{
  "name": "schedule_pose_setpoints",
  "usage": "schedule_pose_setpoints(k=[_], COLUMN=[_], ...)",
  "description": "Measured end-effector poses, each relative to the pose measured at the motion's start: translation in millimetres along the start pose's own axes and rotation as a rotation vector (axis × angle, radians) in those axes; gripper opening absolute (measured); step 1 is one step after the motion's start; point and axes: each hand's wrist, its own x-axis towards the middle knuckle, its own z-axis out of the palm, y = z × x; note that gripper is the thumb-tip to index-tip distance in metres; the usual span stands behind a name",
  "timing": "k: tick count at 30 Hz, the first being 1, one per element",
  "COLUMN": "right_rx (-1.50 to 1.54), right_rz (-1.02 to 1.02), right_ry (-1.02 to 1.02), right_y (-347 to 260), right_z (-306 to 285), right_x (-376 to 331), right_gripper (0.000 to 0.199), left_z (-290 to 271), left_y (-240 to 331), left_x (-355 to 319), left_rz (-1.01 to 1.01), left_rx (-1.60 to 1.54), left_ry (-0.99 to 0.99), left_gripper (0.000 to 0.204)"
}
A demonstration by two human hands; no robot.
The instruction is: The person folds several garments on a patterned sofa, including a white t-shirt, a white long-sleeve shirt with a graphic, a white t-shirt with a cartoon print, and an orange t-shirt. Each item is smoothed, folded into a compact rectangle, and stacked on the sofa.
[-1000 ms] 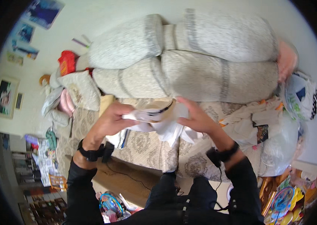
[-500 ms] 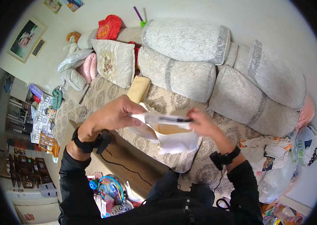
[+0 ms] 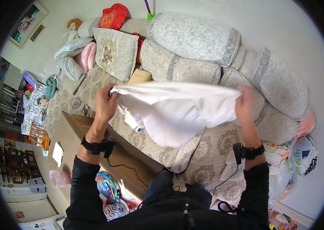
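Observation:
A white piece of cloth (image 3: 177, 111) hangs stretched between my hands above the patterned sofa cover (image 3: 162, 153); it looks like a garment, but its kind is unclear. My left hand (image 3: 106, 102) is closed on its upper left corner. At the upper right corner, my right hand (image 3: 245, 105), slightly blurred, grips it too. The cloth's upper edge runs nearly straight from hand to hand, and its lower part sags in a loose curve. Behind it a folded yellow cloth (image 3: 139, 77) lies on the sofa, and a small white item (image 3: 133, 121) shows by the cloth's left edge.
Grey cushions (image 3: 192, 36) line the sofa back. A brown table (image 3: 68, 126) stands at the left, bearing a pink cup (image 3: 59, 178). Clothes (image 3: 279, 151) and a plastic bag (image 3: 303, 155) are piled at the right. A basket of odds and ends (image 3: 106, 188) sits low left.
My hands have moved apart and upward, spreading the white cloth that was bunched between them. My right hand has gone farther right, my left a little left.

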Motion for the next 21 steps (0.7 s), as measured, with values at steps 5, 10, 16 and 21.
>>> schedule_pose_setpoints(k=[5, 10, 16, 21], right_rx=[0.196, -0.413, -0.334, -0.214], right_rz=[0.185, -0.165, -0.178, 0.046], right_ry=[0.304, -0.179, -0.264, -0.078], right_y=[17, 25, 62, 93], right_z=[1, -47, -66, -73], right_x=[25, 1, -24, -19], right_gripper=[0.013, 0.032, 0.023, 0.029], left_z=[27, 4, -5, -11], left_y=[16, 12, 22, 48], left_x=[-6, -3, -7, 2], left_rz=[0.189, 0.086, 0.062, 0.116], left_rx=[-0.062, -0.146, -0.218, -0.151], left_ry=[0.031, -0.220, -0.514, -0.559], left_gripper=[0.004, 0.012, 0.039, 0.037])
